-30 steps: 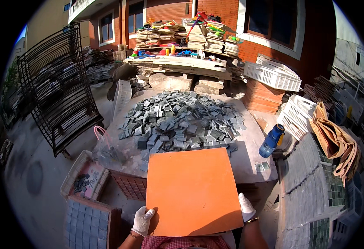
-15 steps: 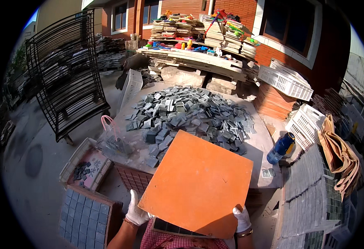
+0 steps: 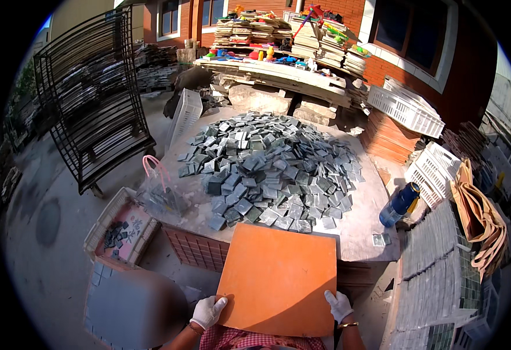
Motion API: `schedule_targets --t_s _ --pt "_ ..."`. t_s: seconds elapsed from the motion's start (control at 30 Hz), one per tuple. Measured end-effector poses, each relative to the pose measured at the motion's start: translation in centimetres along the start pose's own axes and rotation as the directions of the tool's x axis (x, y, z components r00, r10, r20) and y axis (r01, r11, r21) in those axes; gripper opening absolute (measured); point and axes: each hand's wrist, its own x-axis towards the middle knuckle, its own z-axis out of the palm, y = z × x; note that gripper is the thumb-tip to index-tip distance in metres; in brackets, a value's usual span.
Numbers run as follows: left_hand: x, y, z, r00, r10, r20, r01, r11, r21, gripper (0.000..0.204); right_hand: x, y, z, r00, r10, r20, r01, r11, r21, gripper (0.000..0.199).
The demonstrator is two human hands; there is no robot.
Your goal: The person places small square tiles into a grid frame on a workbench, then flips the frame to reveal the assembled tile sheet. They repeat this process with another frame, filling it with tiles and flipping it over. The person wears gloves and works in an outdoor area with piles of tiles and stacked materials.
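Observation:
A flat square orange board lies in front of me at the near edge of the table, shade falling over its lower right corner. My left hand, in a white glove, is closed on its left edge near the lower corner, thumb on top. On the opposite edge my gloved right hand grips it the same way, fingers hidden beneath. Whatever is under the board is covered. Just beyond it a large heap of small grey-green square tiles spreads over the table.
At left stand a white crate with loose tiles, a clear plastic bag and a wire rack trolley. A blue bottle, tile stacks, brown paper bags and white crates line the right. Part of the lower left is blurred.
The orange board has come down toward me and turned from a tilted angle to nearly square. My left hand has closed on its edge. The dark tile grid under it is now covered.

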Motion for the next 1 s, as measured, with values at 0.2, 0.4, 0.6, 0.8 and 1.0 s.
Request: schedule_targets --t_s 0.2,0.4,0.6,0.8,1.0 --pt "2.0 0.8 -1.4 0.990 -0.075 0.120 -0.011 0.801 0.599 0.067 -0.1 -3.8 -0.7 0.998 -0.052 -0.045 0.012 0.777 -0.630 0.070" --pt "7.9 -2.0 -1.4 0.983 -0.035 0.180 0.124 0.848 -0.515 0.045 2.0 -3.3 -0.4 0.997 -0.045 -0.057 0.023 0.938 -0.346 0.055" --pt "11.5 1.1 0.4 0.894 -0.009 0.448 0.344 0.654 -0.673 0.047 3.7 -0.5 1.5 0.949 -0.064 0.309 -0.148 0.774 0.615 0.039" --pt "11.5 2.8 -0.5 0.922 -0.038 0.384 0.312 0.659 -0.684 0.038 2.7 -2.1 1.4 0.972 -0.120 0.204 -0.048 0.744 0.667 0.033" --pt "10.1 10.6 -3.9 0.953 0.297 0.065 -0.166 0.689 -0.706 0.026 2.3 -8.1 -3.4 0.924 -0.383 0.014 0.320 0.792 0.520 0.021"
